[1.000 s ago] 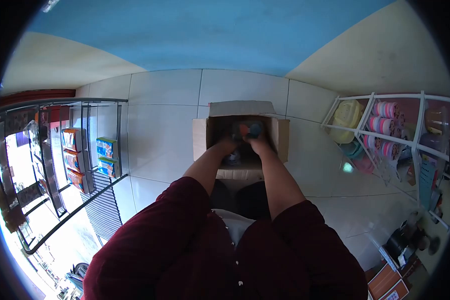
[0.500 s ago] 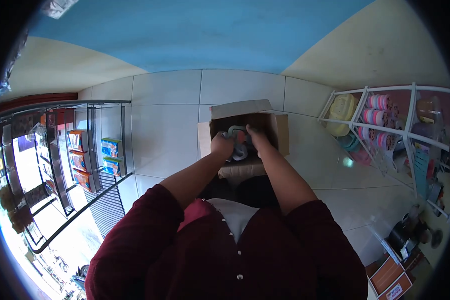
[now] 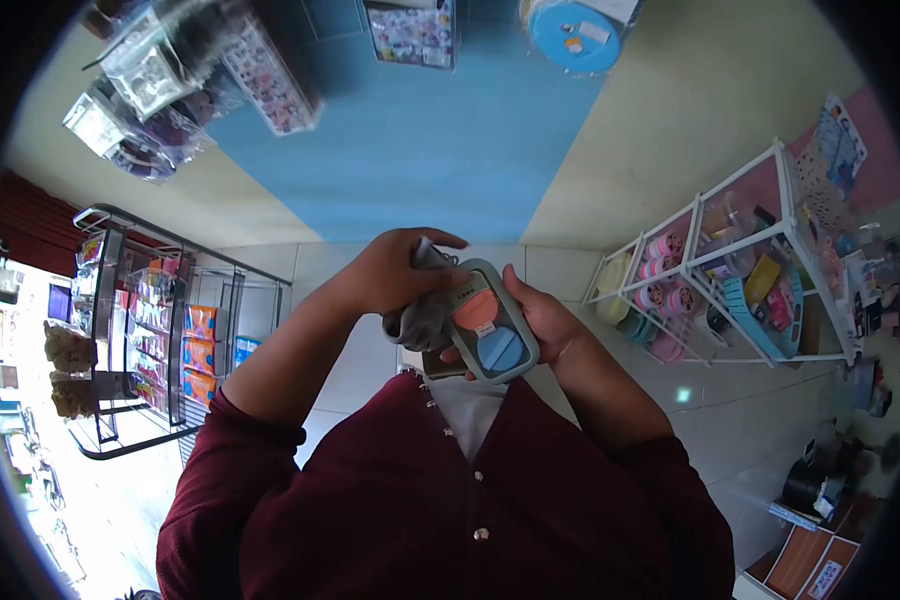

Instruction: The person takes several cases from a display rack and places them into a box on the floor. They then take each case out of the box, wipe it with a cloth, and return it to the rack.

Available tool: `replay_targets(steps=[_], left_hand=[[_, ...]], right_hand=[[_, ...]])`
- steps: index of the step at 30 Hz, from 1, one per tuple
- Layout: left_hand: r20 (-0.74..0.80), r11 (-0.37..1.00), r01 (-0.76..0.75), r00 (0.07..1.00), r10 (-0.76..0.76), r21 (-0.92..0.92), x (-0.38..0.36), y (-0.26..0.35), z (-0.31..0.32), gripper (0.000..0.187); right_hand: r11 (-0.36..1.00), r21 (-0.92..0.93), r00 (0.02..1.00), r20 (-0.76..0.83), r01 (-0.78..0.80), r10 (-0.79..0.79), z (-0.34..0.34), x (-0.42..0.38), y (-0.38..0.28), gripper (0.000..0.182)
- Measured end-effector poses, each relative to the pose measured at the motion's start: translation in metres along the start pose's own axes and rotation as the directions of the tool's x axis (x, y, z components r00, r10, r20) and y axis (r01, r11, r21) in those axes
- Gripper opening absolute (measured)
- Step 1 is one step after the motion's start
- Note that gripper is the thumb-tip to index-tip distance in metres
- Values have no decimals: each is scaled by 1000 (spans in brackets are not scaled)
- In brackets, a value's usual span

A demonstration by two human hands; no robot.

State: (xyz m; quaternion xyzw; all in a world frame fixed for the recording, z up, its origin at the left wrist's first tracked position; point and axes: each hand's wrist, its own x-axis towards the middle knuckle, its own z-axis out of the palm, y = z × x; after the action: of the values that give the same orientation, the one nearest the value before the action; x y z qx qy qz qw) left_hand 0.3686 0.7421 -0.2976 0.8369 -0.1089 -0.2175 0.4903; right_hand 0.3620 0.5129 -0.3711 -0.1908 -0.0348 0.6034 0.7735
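My right hand (image 3: 550, 318) grips a flat lunch box (image 3: 502, 350) by its right edge, holding it up in front of my chest. The lunch box has a grey-green rim, with a round-edged orange section and a blue section on its face. My left hand (image 3: 395, 275) is closed on a crumpled grey cloth (image 3: 422, 322) at the left side of the lunch box. Its fingers reach over the upper left rim. Below them, the cardboard box (image 3: 410, 357) on the floor is mostly hidden by my hands and body.
To the left stands a black wire rack (image 3: 140, 425) with orange packets (image 3: 200, 355). On the right is a white shelf (image 3: 705, 265) with pink-striped rolls and a blue basket (image 3: 755, 315). Wrapped goods (image 3: 270, 85) hang on the wall ahead.
Both hands have risen from inside the cardboard box. The lunch box is now held up in my right hand and the grey cloth in my left. My view has tilted upward.
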Motion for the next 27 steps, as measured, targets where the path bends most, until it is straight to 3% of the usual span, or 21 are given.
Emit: replay_targets(steps=[1,3,5,6,7,8,9,10,11,12,14,17,19,22,25,27], left_hand=[[-103,999,10,995,-14,-39,-5,16,-10,37],[-215,998,-11,977,-3,-64,-8,34,-24,35],[-622,846,-330,783,-3,-419,-11,41,-30,29],[-742,757,-508,669,45,-412,-8,47,-25,24],[-750,755,-518,660,53,-403,-6,52,-16,24],[-759,830,-508,628,174,-229,-4,57,-4,24],[-744,875,-481,602,289,-49,-5,58,8,25],[-645,832,-484,550,531,271,-3,54,19,25],[-468,685,-464,505,725,561,-2,47,28,29],[-471,685,-462,502,726,563,-10,40,38,29],[-305,640,-590,572,761,492,-22,33,53,41],[-239,601,-603,573,784,525,-31,38,41,42],[-400,650,-482,525,751,588,-23,42,31,41],[-459,669,-427,498,735,608,-25,47,30,40],[-337,621,-504,545,767,600,-35,40,45,40],[-163,559,-629,574,803,540,-42,38,46,42]], right_hand=[[1000,-28,1000,9,12,-12,13,0,-2,69],[969,97,972,33,228,-232,31,2,-6,72],[948,52,948,34,315,-317,39,9,-10,71],[930,56,931,11,362,-364,45,12,-10,71],[912,58,913,-11,407,-407,50,14,-11,70],[912,45,913,4,407,-408,42,16,-9,67],[916,40,916,12,400,-400,52,18,-7,67],[887,1,879,-137,461,-457,68,20,-6,70],[854,-50,814,-278,518,-510,77,22,-7,72],[855,-53,816,-275,516,-509,75,22,-9,72],[812,-42,809,-74,582,-583,70,23,-15,74],[799,-60,798,-37,598,-601,72,24,-12,76],[822,-16,822,-22,569,-570,65,25,-4,77],[779,-3,774,-111,628,-624,71,32,-4,78],[776,-44,775,-37,629,-631,80,29,-13,78],[764,-73,764,-34,641,-645,70,27,-18,77]])
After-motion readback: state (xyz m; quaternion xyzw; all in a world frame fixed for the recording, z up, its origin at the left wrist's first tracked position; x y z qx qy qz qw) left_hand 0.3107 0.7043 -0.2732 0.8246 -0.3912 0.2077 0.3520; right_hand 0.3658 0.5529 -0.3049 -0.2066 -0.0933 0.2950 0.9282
